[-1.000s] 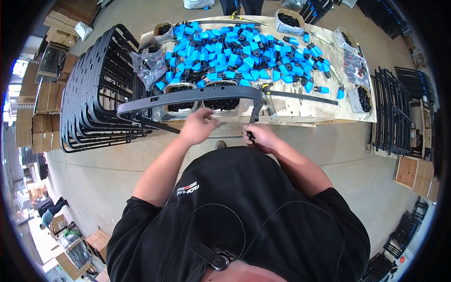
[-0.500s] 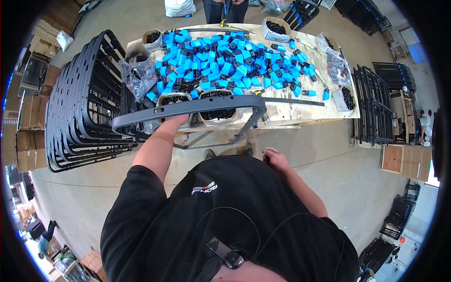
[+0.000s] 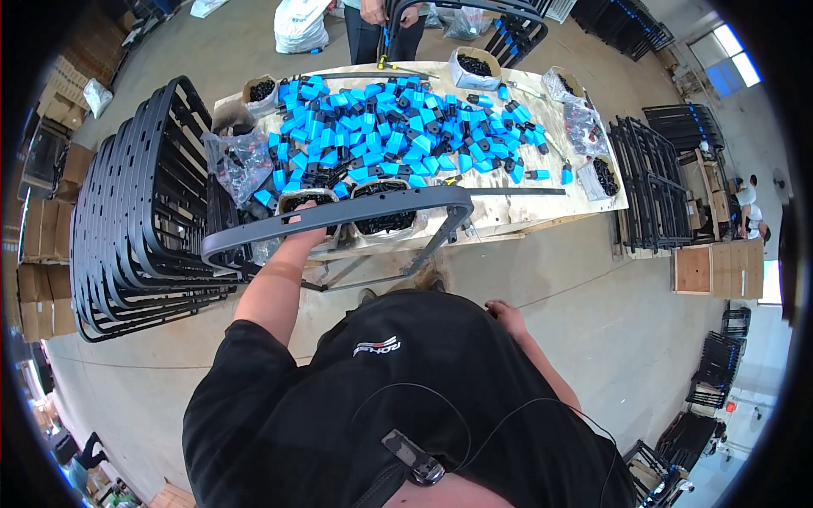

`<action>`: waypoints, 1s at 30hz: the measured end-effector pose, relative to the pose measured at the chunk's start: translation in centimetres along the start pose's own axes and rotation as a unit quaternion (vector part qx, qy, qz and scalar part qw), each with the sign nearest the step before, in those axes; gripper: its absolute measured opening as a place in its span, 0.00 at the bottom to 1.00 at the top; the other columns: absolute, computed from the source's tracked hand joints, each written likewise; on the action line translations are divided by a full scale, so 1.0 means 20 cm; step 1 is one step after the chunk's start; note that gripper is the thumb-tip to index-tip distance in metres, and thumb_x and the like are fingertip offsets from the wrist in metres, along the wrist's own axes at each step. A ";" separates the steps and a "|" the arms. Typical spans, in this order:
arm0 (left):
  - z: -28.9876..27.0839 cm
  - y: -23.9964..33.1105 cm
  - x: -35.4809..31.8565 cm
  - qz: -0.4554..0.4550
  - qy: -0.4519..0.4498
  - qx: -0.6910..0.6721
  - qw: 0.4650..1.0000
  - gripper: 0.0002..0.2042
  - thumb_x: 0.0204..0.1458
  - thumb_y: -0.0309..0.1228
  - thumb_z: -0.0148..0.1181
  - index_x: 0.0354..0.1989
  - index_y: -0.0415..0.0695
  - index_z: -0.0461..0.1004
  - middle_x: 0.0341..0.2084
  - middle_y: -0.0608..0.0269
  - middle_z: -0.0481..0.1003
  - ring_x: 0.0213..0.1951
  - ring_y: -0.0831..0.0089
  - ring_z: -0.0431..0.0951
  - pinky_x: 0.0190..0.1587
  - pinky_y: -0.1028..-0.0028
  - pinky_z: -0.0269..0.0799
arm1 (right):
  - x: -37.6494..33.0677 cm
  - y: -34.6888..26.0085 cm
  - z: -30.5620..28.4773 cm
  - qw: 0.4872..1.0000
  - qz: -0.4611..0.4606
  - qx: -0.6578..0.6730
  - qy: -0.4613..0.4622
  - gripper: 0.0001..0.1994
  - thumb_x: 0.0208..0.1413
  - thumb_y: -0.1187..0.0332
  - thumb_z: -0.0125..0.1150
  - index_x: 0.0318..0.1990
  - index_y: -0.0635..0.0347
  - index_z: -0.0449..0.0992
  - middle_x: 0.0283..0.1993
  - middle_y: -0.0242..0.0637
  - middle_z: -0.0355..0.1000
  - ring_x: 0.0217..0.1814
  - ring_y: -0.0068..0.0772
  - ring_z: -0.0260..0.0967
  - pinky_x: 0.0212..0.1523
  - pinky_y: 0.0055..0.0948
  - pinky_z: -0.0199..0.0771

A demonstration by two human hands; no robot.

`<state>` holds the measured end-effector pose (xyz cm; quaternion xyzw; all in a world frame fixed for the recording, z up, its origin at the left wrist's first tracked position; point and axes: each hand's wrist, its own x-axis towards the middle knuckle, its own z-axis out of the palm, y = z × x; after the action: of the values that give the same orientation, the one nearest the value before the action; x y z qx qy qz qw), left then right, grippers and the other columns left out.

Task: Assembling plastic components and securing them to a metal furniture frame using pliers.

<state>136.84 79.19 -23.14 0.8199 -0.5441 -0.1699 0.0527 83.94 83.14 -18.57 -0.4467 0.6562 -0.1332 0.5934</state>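
Note:
A dark grey metal frame [image 3: 339, 206] with rounded corners stands at the table's near edge, in front of me. My left hand [image 3: 306, 223] reaches past its upper bar to an open box of small black parts [image 3: 298, 201]; the bar partly hides the hand, and its fingertips are hard to make out. A second box of black parts [image 3: 385, 222] stands just right of it, behind the bar. My right hand [image 3: 506, 318] hangs low at my right side, away from the table, fingers curled; whatever they hold is too small to make out.
Many blue-and-black plastic pieces [image 3: 381, 127] cover the wooden table [image 3: 508, 207]. Several dark frames [image 3: 127, 212] stand stacked at left. More boxes of black parts [image 3: 603, 179] line the table's edges. Across it, a person's hands [image 3: 373, 12] are at another frame.
My view has shifted, so the table sits lower in the picture. My left hand appears slightly drawn back at the box. The person opposite shows more, with hands visible at a frame.

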 end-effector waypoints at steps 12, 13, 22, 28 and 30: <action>-0.40 0.77 -0.56 0.044 -0.115 -0.451 0.884 0.06 0.54 0.25 0.67 0.37 0.40 0.76 0.21 0.67 0.75 0.21 0.83 0.75 0.22 0.77 0.70 | 0.22 -0.54 0.30 0.921 0.078 0.294 -0.243 0.10 0.65 0.60 0.56 0.42 0.57 0.73 0.32 0.31 0.69 0.33 0.30 0.67 0.34 0.31 0.68; -0.34 0.82 -0.59 0.143 -0.114 -0.416 0.891 0.08 0.54 0.26 0.68 0.38 0.39 0.75 0.22 0.67 0.75 0.21 0.82 0.75 0.22 0.77 0.70 | 0.21 -0.63 0.35 0.894 0.094 0.319 -0.300 0.12 0.66 0.59 0.55 0.43 0.57 0.73 0.32 0.31 0.69 0.34 0.29 0.67 0.35 0.31 0.69; -0.44 1.02 -0.54 0.112 -0.156 -0.281 0.940 0.22 0.52 0.41 0.71 0.47 0.35 0.78 0.36 0.53 0.82 0.36 0.71 0.82 0.41 0.70 0.78 | 0.31 -0.55 0.26 0.832 0.094 0.348 -0.421 0.14 0.71 0.55 0.46 0.35 0.52 0.66 0.22 0.25 0.58 0.18 0.22 0.50 0.18 0.24 0.47; -0.26 0.77 -0.03 0.073 0.021 -0.227 0.971 0.17 0.54 0.37 0.67 0.46 0.38 0.79 0.36 0.54 0.82 0.37 0.66 0.82 0.44 0.67 0.77 | 0.21 -0.44 -0.03 0.868 0.114 0.395 -0.280 0.12 0.70 0.57 0.49 0.35 0.51 0.66 0.25 0.24 0.57 0.24 0.22 0.52 0.25 0.26 0.54; -0.24 0.84 0.21 0.029 0.053 -0.235 0.970 0.23 0.51 0.39 0.69 0.50 0.36 0.77 0.40 0.49 0.80 0.43 0.61 0.82 0.48 0.66 0.77 | 0.17 -0.39 -0.11 0.897 0.089 0.370 -0.225 0.11 0.69 0.58 0.50 0.35 0.50 0.66 0.26 0.24 0.58 0.26 0.23 0.54 0.28 0.27 0.56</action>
<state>125.22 68.15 -15.00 0.7762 -0.5089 -0.2481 0.2775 85.67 75.35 -14.81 -0.1528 0.4452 -0.2088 0.8572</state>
